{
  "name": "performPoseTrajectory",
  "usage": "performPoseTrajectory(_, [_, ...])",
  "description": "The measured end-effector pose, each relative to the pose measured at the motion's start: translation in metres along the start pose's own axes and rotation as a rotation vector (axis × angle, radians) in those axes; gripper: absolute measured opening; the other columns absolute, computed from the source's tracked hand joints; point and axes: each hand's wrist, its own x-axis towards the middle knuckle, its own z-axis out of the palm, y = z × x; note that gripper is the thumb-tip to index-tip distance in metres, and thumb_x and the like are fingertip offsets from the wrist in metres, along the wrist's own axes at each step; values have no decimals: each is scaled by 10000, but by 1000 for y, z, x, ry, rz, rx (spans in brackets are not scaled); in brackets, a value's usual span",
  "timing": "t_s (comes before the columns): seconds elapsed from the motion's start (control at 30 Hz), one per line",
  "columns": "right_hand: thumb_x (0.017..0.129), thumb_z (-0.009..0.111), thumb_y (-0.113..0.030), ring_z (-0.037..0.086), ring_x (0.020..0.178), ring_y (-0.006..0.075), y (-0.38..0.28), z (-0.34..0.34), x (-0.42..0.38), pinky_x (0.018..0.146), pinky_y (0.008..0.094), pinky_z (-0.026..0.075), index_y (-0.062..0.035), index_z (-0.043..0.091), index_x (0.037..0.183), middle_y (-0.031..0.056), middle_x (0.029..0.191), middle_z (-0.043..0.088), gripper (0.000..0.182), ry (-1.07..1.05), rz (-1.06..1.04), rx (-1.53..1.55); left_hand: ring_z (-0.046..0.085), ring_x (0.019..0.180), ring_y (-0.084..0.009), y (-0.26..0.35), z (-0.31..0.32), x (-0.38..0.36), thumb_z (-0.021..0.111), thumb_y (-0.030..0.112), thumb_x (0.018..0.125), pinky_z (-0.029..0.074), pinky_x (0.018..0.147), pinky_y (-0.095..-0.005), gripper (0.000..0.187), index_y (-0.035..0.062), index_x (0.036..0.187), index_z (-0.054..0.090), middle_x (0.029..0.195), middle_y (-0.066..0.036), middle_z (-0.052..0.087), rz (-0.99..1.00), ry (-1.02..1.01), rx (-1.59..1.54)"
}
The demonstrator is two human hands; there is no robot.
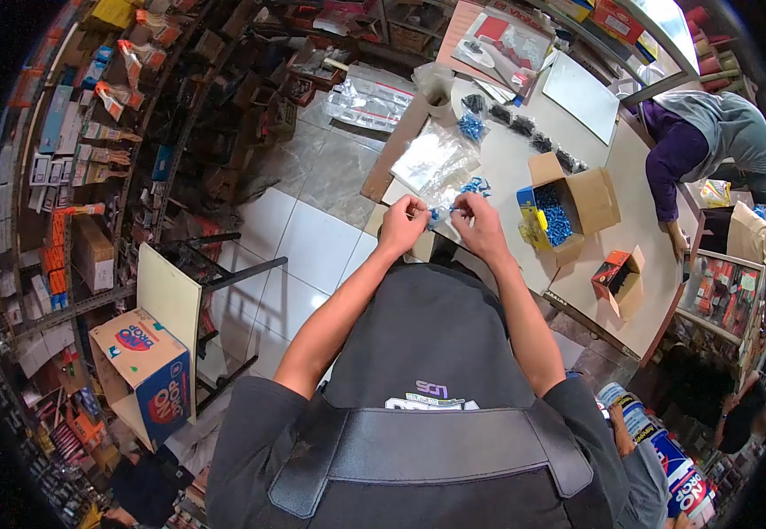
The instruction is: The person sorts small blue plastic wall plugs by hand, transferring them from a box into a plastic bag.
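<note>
Both hands are close together at the near edge of the white table point(505, 189). My left hand point(403, 226) pinches the left side of a small clear plastic bag point(436, 214) with blue pieces in it. The fingers of my right hand point(478, 227) are closed on the bag's other side. Just beyond them lies a small pile of blue pieces point(475, 186), beside clear plastic bags point(436, 159). An open cardboard box point(594, 197) full of blue pieces point(556, 218) stands to the right of my right hand.
A small open orange-black box point(617, 280) stands at the table's right. Filled bags of dark pieces point(542, 141) lie farther back, near a blue bag point(470, 126). Another person point(696, 141) leans at the right edge. A NO DROP box point(147, 375) stands at left.
</note>
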Motion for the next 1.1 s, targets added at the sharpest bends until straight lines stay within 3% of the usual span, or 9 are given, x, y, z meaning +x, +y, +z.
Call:
performPoseTrajectory(0.23, [869, 704, -64, 586, 767, 221, -19, 3, 3, 722, 334, 496, -24, 633, 1049, 99, 870, 602, 198, -122, 0, -69, 602, 661, -99, -2, 1, 1, 731, 106, 863, 485, 625, -289, 153, 14, 955, 650, 737, -30, 652, 4, -1, 0])
performPoseTrajectory(0.43, [846, 709, -47, 607, 824, 240, -12, 3, 7, 757, 355, 506, -36, 660, 1117, 129, 931, 627, 276, -42, -62, -78, 603, 708, -102, -13, 1, 4, 743, 145, 854, 487, 658, -297, 188, 17, 955, 650, 756, -26, 650, -56, -9, -34])
performPoseTrajectory(0.5, [835, 695, -18, 629, 861, 255, 15, -2, 11, 779, 362, 515, -38, 663, 1131, 146, 965, 642, 299, 162, -36, -157, 594, 676, -94, -9, -1, 0, 733, 128, 863, 480, 635, -286, 169, 18, 955, 643, 739, -19, 644, -40, -10, -38])
performPoseTrajectory(0.57, [829, 665, 6, 644, 883, 273, 38, -9, 12, 805, 372, 525, -40, 666, 1154, 164, 1021, 640, 328, 206, 26, -155, 586, 657, -89, 0, -3, -4, 727, 119, 871, 475, 621, -281, 160, 17, 954, 638, 726, -14, 635, -34, -14, -41])
performPoseTrajectory(0.67, [838, 629, 33, 632, 1016, 349, 57, -20, 15, 895, 414, 529, -5, 652, 1186, 214, 1141, 601, 351, 219, 114, -213, 573, 624, -81, 2, -3, -4, 716, 104, 883, 466, 597, -274, 144, 15, 954, 627, 701, -4, 619, -25, -14, -54])
performPoseTrajectory(0.9, [835, 665, 10, 634, 1013, 387, 79, -26, 18, 891, 425, 521, -4, 663, 1168, 206, 1128, 622, 333, 113, 101, -251, 577, 618, -81, 1, -3, -4, 716, 109, 885, 465, 589, -274, 148, 13, 951, 624, 695, 2, 613, -35, -11, -87])
performPoseTrajectory(0.97, [871, 673, -30, 649, 926, 365, 80, -27, 14, 839, 411, 524, -5, 674, 1094, 193, 1015, 646, 225, 162, 50, -307, 580, 618, -82, -1, -2, -3, 717, 112, 884, 465, 590, -274, 149, 14, 950, 626, 694, 1, 614, -42, -9, -83])
performPoseTrajectory(1.1, [902, 662, -42, 638, 913, 390, 78, -27, 10, 821, 428, 512, 9, 655, 1057, 215, 988, 642, 164, 144, 61, -348, 585, 620, -85, 0, -3, -3, 719, 119, 882, 466, 592, -274, 153, 15, 948, 629, 691, -2, 617, -60, -9, -76])
